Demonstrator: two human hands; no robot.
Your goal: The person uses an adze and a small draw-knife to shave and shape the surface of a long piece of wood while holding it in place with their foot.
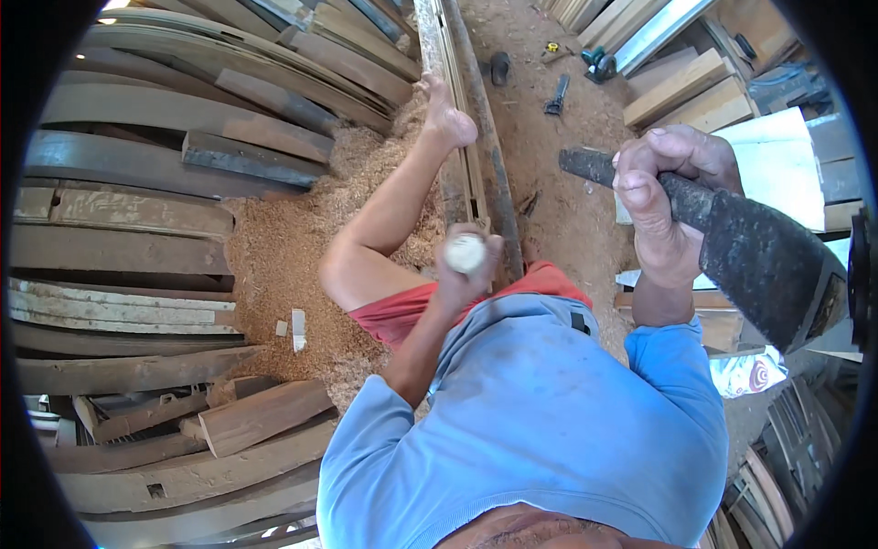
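My left hand (470,274) is wrapped round an upright tool handle with a round, pale end (465,253); the tool's lower part is hidden beneath the hand. It is over a long, narrow plank (472,174) with slots along it, which runs away from me between my legs. Raised at the right, my right hand (666,174) grips the handle of a dark, worn, paddle-shaped mallet (764,265). The mallet's broad head hangs in the air to the right, apart from the pale-ended handle. My bare left foot (448,119) rests against the plank.
Stacked timber (128,247) fills the left side, with a heap of wood shavings (283,261) beside my left leg. On the dirt floor lie a dark sandal (499,69), a yellow tape measure (551,48) and a green power tool (599,65). More boards (681,90) stand at the far right.
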